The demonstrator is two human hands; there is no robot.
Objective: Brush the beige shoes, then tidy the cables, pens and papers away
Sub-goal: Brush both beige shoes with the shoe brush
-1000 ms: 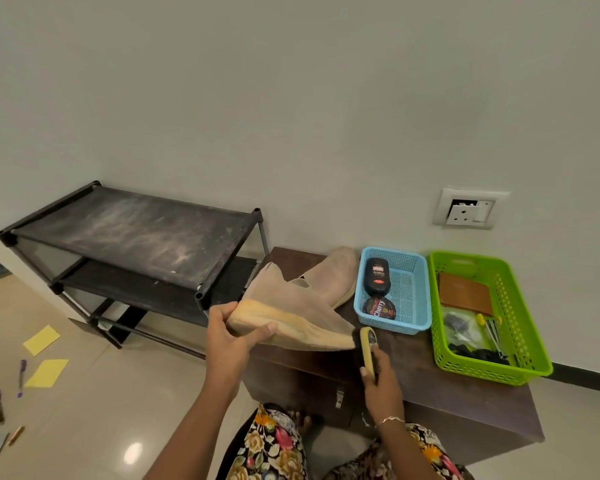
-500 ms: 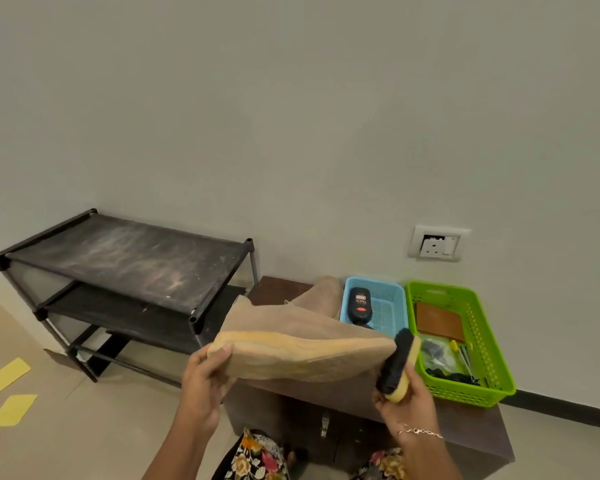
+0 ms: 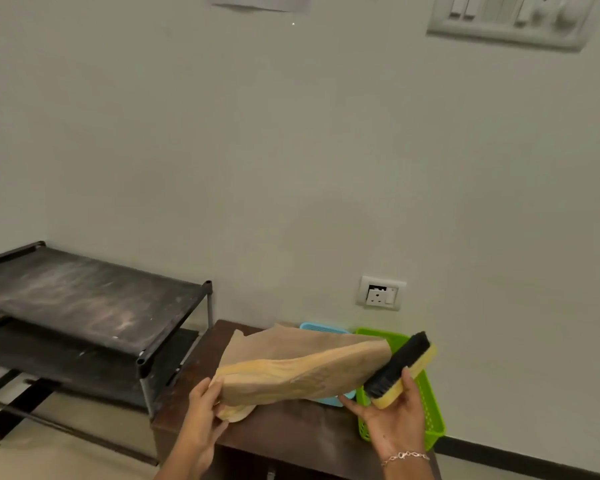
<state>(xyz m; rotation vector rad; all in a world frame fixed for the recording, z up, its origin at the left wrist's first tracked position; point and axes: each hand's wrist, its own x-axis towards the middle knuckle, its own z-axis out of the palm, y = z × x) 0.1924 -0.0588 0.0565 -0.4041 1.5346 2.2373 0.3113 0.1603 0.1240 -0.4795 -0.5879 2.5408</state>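
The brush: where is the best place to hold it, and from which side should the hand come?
Grip the brush by its yellow back, at the lower end, coming from behind, the side away from the black bristles. The bristles face the shoe, so that side must stay free. The right hand holds it this way.

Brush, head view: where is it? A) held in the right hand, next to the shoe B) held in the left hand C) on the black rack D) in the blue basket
A: the right hand holds the brush, bristles by one end of the beige shoe that the left hand grips.
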